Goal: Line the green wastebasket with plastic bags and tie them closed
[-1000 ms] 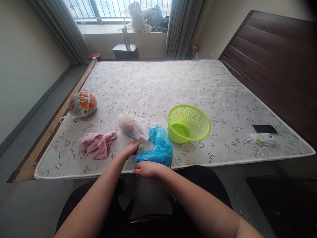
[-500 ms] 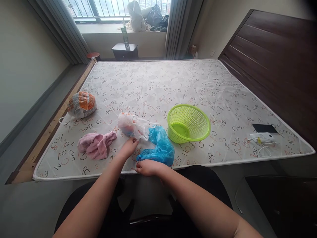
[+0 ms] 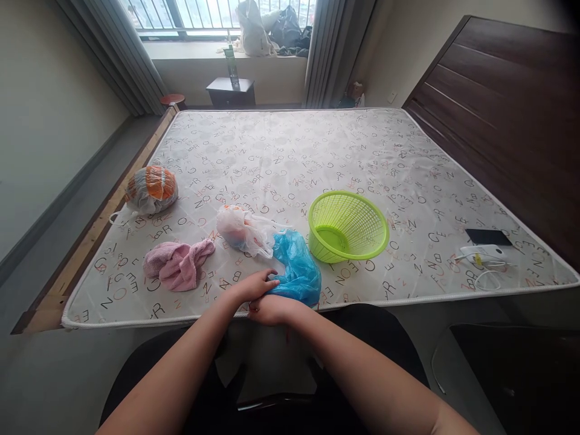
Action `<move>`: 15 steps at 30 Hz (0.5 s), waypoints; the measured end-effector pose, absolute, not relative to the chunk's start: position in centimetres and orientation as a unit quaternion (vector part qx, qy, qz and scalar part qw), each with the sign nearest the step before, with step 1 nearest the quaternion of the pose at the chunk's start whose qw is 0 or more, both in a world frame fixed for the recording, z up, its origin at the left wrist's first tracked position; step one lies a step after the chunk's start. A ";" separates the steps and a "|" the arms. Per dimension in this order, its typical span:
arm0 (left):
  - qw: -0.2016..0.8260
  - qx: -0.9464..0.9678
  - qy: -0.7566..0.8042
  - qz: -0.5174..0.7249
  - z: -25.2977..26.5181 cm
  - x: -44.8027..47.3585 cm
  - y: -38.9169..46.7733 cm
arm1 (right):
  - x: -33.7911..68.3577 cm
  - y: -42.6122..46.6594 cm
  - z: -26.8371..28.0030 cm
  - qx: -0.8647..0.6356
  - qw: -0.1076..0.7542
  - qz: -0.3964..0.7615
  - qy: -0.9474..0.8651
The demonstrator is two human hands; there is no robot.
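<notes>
A crumpled blue plastic bag [image 3: 296,269] lies near the mattress's front edge. My right hand [image 3: 269,309] is closed on the near end of this bag, its fingertips partly hidden. Just above it, my left hand [image 3: 257,286] reaches over the bag's left edge with fingers parted, the tips touching or very near the blue plastic. Behind my left hand rests a white plastic bag [image 3: 244,231] with something reddish orange inside. A lime green plastic basket [image 3: 348,226] stands right of the blue bag, tilted toward me. Left of my hands lies a pink towel [image 3: 179,264], bunched up.
The letter-printed mattress [image 3: 272,151] bears everything. An orange and white wrapped bundle [image 3: 153,188] sits at its left edge. Toward the right lie a dark flat device [image 3: 489,236] and a white device with a cord [image 3: 484,254]. A dark headboard [image 3: 507,96] rises at right.
My left hand has let go of the white bag's near side and moved right and down to the blue bag, beside my right hand. My right hand stays on the blue bag.
</notes>
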State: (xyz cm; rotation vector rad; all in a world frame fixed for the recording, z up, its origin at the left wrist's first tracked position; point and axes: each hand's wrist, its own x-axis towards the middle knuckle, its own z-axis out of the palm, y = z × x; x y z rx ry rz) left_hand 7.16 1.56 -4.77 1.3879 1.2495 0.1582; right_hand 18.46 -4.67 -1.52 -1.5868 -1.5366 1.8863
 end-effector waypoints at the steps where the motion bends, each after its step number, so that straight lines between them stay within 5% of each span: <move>1: 0.583 0.604 0.540 0.061 -4.5 7.0 1.7 | 18.6 -4.6 -1.5 -0.524 0.092 0.629 -0.566; 5: 0.561 0.626 0.542 0.021 -4.0 6.3 2.3 | 19.4 -4.2 -1.2 -0.437 -0.029 0.523 -0.731; 15: 0.505 0.619 0.597 0.074 -5.8 4.1 3.3 | 19.4 -3.7 -1.6 -0.407 -0.082 0.508 -0.755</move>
